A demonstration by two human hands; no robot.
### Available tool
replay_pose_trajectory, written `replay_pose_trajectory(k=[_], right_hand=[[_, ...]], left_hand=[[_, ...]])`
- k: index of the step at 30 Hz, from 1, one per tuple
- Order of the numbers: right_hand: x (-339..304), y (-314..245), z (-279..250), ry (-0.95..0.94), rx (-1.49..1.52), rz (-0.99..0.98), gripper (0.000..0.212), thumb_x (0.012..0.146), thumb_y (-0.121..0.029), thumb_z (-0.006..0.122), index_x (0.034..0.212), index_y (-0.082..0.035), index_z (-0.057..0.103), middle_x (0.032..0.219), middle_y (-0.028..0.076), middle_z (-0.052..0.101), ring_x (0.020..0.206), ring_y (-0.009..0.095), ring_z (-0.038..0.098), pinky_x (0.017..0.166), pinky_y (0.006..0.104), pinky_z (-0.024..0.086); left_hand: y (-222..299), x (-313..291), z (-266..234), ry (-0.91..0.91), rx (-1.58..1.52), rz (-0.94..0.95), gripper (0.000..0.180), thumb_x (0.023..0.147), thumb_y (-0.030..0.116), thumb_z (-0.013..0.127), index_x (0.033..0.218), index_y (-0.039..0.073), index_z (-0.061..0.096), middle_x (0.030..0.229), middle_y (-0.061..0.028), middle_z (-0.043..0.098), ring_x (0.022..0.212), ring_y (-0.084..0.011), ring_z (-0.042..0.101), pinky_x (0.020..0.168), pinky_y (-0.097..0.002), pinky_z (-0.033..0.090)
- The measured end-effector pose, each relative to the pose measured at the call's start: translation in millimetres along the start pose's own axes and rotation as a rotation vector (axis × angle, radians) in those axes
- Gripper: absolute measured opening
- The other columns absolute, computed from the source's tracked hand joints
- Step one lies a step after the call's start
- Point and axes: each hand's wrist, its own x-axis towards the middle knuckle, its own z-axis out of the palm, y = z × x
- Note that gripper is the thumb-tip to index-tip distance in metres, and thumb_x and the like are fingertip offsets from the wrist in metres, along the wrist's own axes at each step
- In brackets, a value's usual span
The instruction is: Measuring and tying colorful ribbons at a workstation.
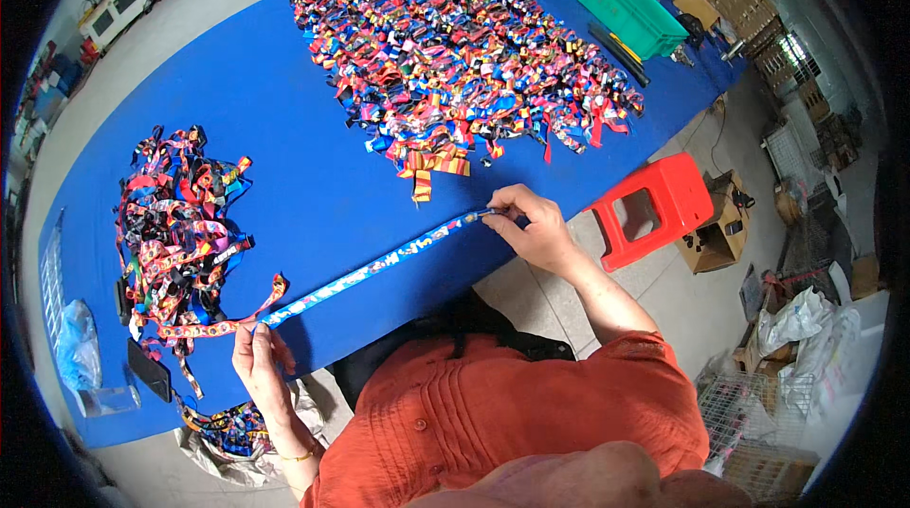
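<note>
A blue strap with a white and coloured pattern [374, 268] is stretched taut between my two hands, just over the near edge of the blue-covered table [284, 186]. My left hand [258, 356] pinches its left end beside a loose pile of patterned straps [175, 224]. One red patterned strap [204, 329] from that pile runs up to my left fingertips; whether they also grip it I cannot tell. My right hand [536, 228] is closed on the other end, where a small dark fitting [488, 213] shows at the fingers.
A wide heap of rolled colourful straps [445, 53] covers the far table. Behind it stands a green crate [626, 6]. A red plastic stool [656, 209] is to the right. At the left edge lie a dark flat object [150, 371] and a blue plastic bag [78, 347]. A sack of straps [242, 432] sits below.
</note>
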Motion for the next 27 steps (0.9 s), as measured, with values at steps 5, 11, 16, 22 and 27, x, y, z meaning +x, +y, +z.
replay_pose_trajectory(k=[5, 11, 16, 22, 27], right_hand=[[9, 11, -1, 0.025, -0.296, -0.285, 0.017, 0.077, 0.005, 0.064, 0.093, -0.002, 0.062, 0.091, 0.013, 0.065, 0.086, 0.032, 0.065, 0.074, 0.0379, 0.053], [10, 26, -6, 0.078, -0.504, -0.326, 0.017, 0.077, 0.006, 0.062, 0.091, -0.005, 0.064, 0.095, 0.011, 0.066, 0.091, 0.030, 0.065, 0.079, 0.0383, 0.054], [6, 42, -5, 0.053, -0.610, -0.373, 0.019, 0.076, 0.004, 0.064, 0.091, -0.007, 0.066, 0.096, 0.008, 0.067, 0.092, 0.026, 0.065, 0.080, 0.0374, 0.051], [4, 47, -7, 0.052, -0.702, -0.384, 0.022, 0.074, 0.003, 0.064, 0.093, -0.008, 0.067, 0.095, 0.007, 0.068, 0.092, 0.024, 0.065, 0.081, 0.0367, 0.049], [1, 42, -13, 0.043, -0.762, -0.406, 0.023, 0.074, 0.001, 0.064, 0.095, -0.008, 0.068, 0.095, 0.008, 0.068, 0.092, 0.026, 0.065, 0.081, 0.0378, 0.049]], left_hand=[[-8, -5, -10, 0.118, 0.138, -0.074, 0.021, 0.097, 0.018, 0.056, 0.079, 0.009, 0.050, 0.056, 0.0011, 0.048, 0.039, -0.0054, 0.041, 0.034, -0.0208, 0.031], [-33, 1, -16, 0.213, 0.345, -0.055, 0.026, 0.094, 0.012, 0.062, 0.073, 0.008, 0.047, 0.056, 0.0038, 0.046, 0.045, -0.0024, 0.040, 0.039, -0.0204, 0.031], [-37, 3, -16, 0.257, 0.533, -0.076, 0.028, 0.090, 0.013, 0.066, 0.070, 0.004, 0.048, 0.058, 0.0015, 0.050, 0.050, -0.0042, 0.041, 0.044, -0.0238, 0.034], [-31, 3, -16, 0.310, 0.789, 0.025, 0.024, 0.086, 0.013, 0.068, 0.074, 0.000, 0.052, 0.059, -0.0043, 0.056, 0.056, -0.0086, 0.047, 0.054, -0.0278, 0.044], [-33, 0, -20, 0.308, 0.849, 0.082, 0.020, 0.086, 0.014, 0.068, 0.085, 0.000, 0.053, 0.068, -0.0089, 0.059, 0.058, -0.0142, 0.052, 0.059, -0.0317, 0.047]])
